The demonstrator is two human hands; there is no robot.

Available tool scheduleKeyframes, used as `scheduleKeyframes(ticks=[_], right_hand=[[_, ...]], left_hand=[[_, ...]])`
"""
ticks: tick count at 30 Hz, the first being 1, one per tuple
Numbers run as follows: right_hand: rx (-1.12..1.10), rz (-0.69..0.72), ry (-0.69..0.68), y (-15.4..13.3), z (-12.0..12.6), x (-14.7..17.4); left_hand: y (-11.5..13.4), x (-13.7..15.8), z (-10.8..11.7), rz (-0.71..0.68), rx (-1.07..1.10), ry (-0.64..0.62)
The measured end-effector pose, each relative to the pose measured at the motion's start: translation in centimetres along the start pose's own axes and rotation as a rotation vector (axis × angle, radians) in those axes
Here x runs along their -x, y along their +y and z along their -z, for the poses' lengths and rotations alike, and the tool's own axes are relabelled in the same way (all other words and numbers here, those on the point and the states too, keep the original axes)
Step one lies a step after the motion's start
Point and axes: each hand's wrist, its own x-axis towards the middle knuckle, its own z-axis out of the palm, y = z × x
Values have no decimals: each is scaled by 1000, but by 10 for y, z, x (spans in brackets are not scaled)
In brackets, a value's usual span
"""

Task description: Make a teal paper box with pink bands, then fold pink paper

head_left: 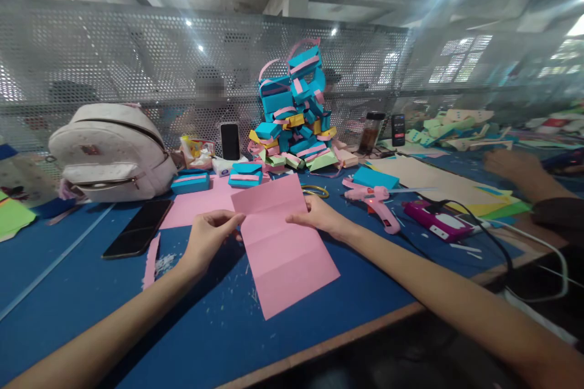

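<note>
Plainly listed, largest first, with the held sheet as clock centre and twelve pointing away from us.

Item: perforated metal screen (pixel 365 55), upright across twelve, beyond the table.

Item: blue table (pixel 196 328), beneath everything we work with.

Item: heap of mainly blue paper bags (pixel 276 101), with pink straps and some yellow pieces, piled at twelve.

Item: white backpack (pixel 114 152), at ten.

Item: pink sheet (pixel 292 252), at centre, raised at a tilt in our two hands, crossed by several creases. We judge the step in hand to be folding, with the panels only lightly bent so far. The next move, as we read it, calls for edges brought level and each crease pressed firm, without skewing the paper.

Item: our left hand (pixel 212 240), at nine, thumb and fingers nearly closed, pinching the sheet's left edge.

Item: our right hand (pixel 322 216), between one and two, thumb laid on the sheet's face, curled fingers behind, the right edge gripped between.

Item: dark phone (pixel 137 228), lying flat at nine.

Item: pink glue gun (pixel 385 213), on its side at two, held by nobody.

Item: small blue box (pixel 245 176), pink-banded, at eleven.

Item: pink strip (pixel 151 258), at nine.

Item: white scraps (pixel 165 262), just beside that strip.
</note>
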Motion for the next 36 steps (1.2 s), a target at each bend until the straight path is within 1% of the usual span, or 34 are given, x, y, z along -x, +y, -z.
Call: scheduleKeyframes(ticks=[4,11,18,22,25,30,33,36], right_hand=[[32,-7,-3,2,-1,0],[36,30,58,3,-5,1],[8,80,99,4,-8,0],[-3,92,97,4,-9,0],[-10,82,82,4,-9,1],[-8,71,69,3,-2,-3],[5,68,103,2,5,-8],[19,82,169,2,11,-11]], left_hand=[[-1,1,-2,13,-27,-31],[-2,2,-5,41,-82,-100],[-3,7,-13,23,-92,-176],[-4,9,-15,8,-77,-192],[-7,8,-15,-8,-68,-162],[-13,0,-6,-57,-97,-44],[-14,-5,-3,-77,-118,6],[-14,-8,-2,-82,-131,33]])
